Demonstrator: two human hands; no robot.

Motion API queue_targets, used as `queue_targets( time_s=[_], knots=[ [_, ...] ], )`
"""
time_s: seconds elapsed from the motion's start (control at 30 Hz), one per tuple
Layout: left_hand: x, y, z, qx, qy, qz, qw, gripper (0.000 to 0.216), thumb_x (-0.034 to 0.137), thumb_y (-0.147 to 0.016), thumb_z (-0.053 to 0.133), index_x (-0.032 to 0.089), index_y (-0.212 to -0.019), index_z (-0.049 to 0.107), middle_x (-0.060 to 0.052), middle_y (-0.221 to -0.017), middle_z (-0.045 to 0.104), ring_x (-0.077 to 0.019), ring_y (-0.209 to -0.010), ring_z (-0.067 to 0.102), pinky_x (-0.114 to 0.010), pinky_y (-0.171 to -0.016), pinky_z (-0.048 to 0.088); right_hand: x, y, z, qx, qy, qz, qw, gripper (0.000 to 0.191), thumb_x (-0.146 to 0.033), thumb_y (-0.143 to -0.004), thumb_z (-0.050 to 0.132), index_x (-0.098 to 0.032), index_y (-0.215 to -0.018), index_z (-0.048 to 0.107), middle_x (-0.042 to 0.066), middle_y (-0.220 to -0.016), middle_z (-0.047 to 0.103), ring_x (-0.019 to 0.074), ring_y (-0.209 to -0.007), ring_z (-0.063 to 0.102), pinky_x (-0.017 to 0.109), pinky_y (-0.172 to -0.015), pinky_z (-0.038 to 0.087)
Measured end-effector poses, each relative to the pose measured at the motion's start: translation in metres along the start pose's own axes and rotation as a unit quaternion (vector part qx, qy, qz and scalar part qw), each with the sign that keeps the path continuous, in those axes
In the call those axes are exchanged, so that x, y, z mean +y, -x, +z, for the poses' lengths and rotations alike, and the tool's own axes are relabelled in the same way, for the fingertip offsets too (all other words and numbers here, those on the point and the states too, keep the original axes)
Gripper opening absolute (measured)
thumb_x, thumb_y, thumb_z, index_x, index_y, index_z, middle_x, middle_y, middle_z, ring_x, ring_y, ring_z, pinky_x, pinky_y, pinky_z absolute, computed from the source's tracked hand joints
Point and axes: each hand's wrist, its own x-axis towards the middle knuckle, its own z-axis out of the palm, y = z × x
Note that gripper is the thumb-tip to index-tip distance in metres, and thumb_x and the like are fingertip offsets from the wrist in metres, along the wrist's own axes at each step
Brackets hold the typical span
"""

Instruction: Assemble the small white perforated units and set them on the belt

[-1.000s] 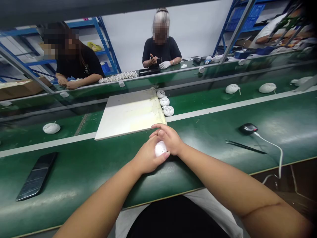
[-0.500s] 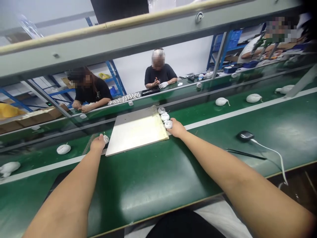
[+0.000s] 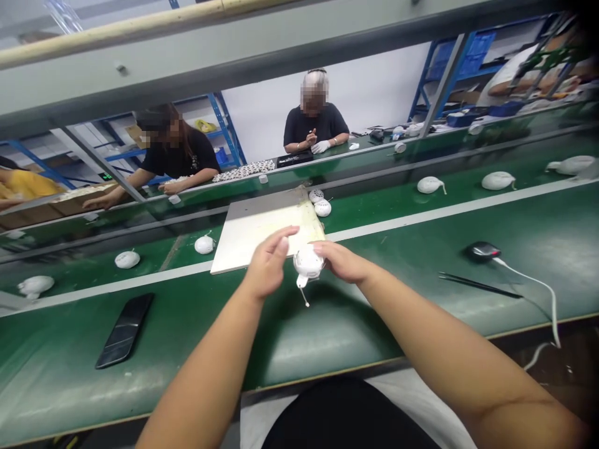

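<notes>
My right hand (image 3: 345, 260) grips a white, round plastic unit (image 3: 308, 262) from its right side, above the front edge of the white board (image 3: 253, 234). A small tab and a short wire with a tiny plug hang from the unit's lower side. Close by on its left is my left hand (image 3: 267, 267), fingers stretched out and thumb raised, with nothing in it. Two similar round units with dotted holes, the nearer one (image 3: 322, 207) and one behind it, lie at the board's right edge. Another white unit (image 3: 204, 244) sits just left of the board.
More white units, such as one at right (image 3: 431, 184), lie spaced along the green belt (image 3: 374, 209). A black phone (image 3: 125, 330) is at left. Black tweezers (image 3: 480, 285) and a black device (image 3: 483, 251) with a white cable lie at right. Co-workers sit across the line.
My right hand has brought a unit from the board's right edge toward me. My left hand has let go of the unit left of the board and moved right, beside the held one.
</notes>
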Motion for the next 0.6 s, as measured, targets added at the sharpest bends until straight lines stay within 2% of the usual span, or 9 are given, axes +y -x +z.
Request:
queue_targets(
  time_s=[0.07, 0.1, 0.17, 0.23, 0.27, 0.37, 0.43, 0.5, 0.6],
  knots=[
    [0.0, 0.008, 0.023, -0.036, 0.039, -0.001, 0.999, 0.046, 0.052, -0.098, 0.047, 0.018, -0.119, 0.07, -0.013, -0.133, 0.064, -0.0275, -0.128, 0.056, -0.043, -0.112, 0.04, 0.007, 0.003, 0.011, -0.007, -0.025, -0.005, 1.0, 0.041, -0.055, -0.088, 0.058, -0.015, -0.089, 0.066, 0.005, -0.088, 0.067, 0.0175, -0.078, 0.058, 0.031, -0.072, 0.05],
    [-0.002, 0.011, 0.031, -0.031, 0.052, -0.008, 0.998, 0.046, 0.052, -0.097, 0.048, 0.017, -0.114, 0.072, -0.013, -0.128, 0.067, -0.0276, -0.123, 0.06, -0.042, -0.109, 0.043, 0.011, 0.004, 0.014, -0.004, -0.041, -0.007, 0.999, 0.043, -0.057, -0.089, 0.057, -0.015, -0.092, 0.067, 0.005, -0.09, 0.067, 0.0177, -0.08, 0.059, 0.032, -0.074, 0.051],
    [-0.009, 0.018, 0.04, 0.024, 0.078, -0.029, 0.996, 0.042, 0.051, -0.095, 0.052, 0.016, -0.102, 0.074, -0.012, -0.113, 0.072, -0.0262, -0.106, 0.067, -0.04, -0.096, 0.051, 0.018, 0.006, 0.018, -0.014, -0.068, -0.009, 0.998, 0.049, -0.061, -0.09, 0.054, -0.016, -0.106, 0.065, 0.006, -0.097, 0.068, 0.0177, -0.084, 0.061, 0.032, -0.076, 0.052],
    [-0.015, 0.022, 0.042, 0.084, 0.11, -0.055, 0.989, 0.039, 0.051, -0.094, 0.054, 0.016, -0.097, 0.072, -0.01, -0.099, 0.074, -0.023, -0.088, 0.069, -0.036, -0.079, 0.055, 0.022, 0.008, 0.019, -0.044, -0.066, -0.013, 0.997, 0.054, -0.06, -0.088, 0.059, -0.017, -0.121, 0.06, 0.006, -0.102, 0.067, 0.0173, -0.085, 0.062, 0.031, -0.074, 0.053],
    [-0.017, 0.024, 0.041, 0.095, 0.128, -0.066, 0.985, 0.04, 0.051, -0.094, 0.053, 0.016, -0.098, 0.072, -0.009, -0.096, 0.074, -0.0218, -0.081, 0.069, -0.034, -0.073, 0.055, 0.023, 0.008, 0.019, -0.056, -0.055, -0.015, 0.997, 0.055, -0.058, -0.087, 0.063, -0.017, -0.123, 0.058, 0.006, -0.102, 0.066, 0.017, -0.084, 0.063, 0.03, -0.073, 0.054],
    [-0.021, 0.026, 0.035, 0.06, 0.166, -0.09, 0.98, 0.042, 0.051, -0.095, 0.05, 0.015, -0.105, 0.071, -0.01, -0.102, 0.074, -0.0216, -0.076, 0.069, -0.033, -0.063, 0.054, 0.024, 0.009, 0.018, -0.068, -0.025, -0.008, 0.997, 0.052, -0.05, -0.084, 0.07, -0.015, -0.121, 0.057, 0.005, -0.099, 0.066, 0.0161, -0.079, 0.063, 0.029, -0.069, 0.055],
    [-0.022, 0.027, 0.032, 0.039, 0.175, -0.102, 0.978, 0.041, 0.049, -0.096, 0.049, 0.015, -0.104, 0.072, -0.011, -0.101, 0.075, -0.0222, -0.076, 0.07, -0.033, -0.062, 0.054, 0.026, 0.008, 0.015, -0.078, -0.015, 0.009, 0.997, 0.048, -0.053, -0.087, 0.065, -0.015, -0.116, 0.06, 0.005, -0.092, 0.066, 0.0154, -0.073, 0.063, 0.029, -0.067, 0.054],
    [-0.023, 0.028, 0.032, 0.057, 0.167, -0.092, 0.98, 0.039, 0.046, -0.097, 0.049, 0.016, -0.099, 0.072, -0.01, -0.099, 0.075, -0.0229, -0.081, 0.071, -0.034, -0.069, 0.055, 0.028, 0.006, 0.013, -0.021, -0.012, 0.013, 1.0, 0.047, -0.06, -0.09, 0.057, -0.015, -0.104, 0.063, 0.005, -0.085, 0.066, 0.0148, -0.069, 0.061, 0.029, -0.066, 0.054],
    [-0.024, 0.029, 0.037, 0.09, 0.11, -0.057, 0.988, 0.039, 0.044, -0.099, 0.046, 0.016, -0.097, 0.073, -0.01, -0.106, 0.074, -0.0245, -0.099, 0.069, -0.037, -0.089, 0.053, 0.029, 0.002, 0.017, 0.158, -0.051, -0.025, 0.986, 0.05, -0.066, -0.094, 0.043, -0.018, -0.095, 0.06, 0.006, -0.095, 0.066, 0.0156, -0.078, 0.062, 0.03, -0.071, 0.054]
  ],
)
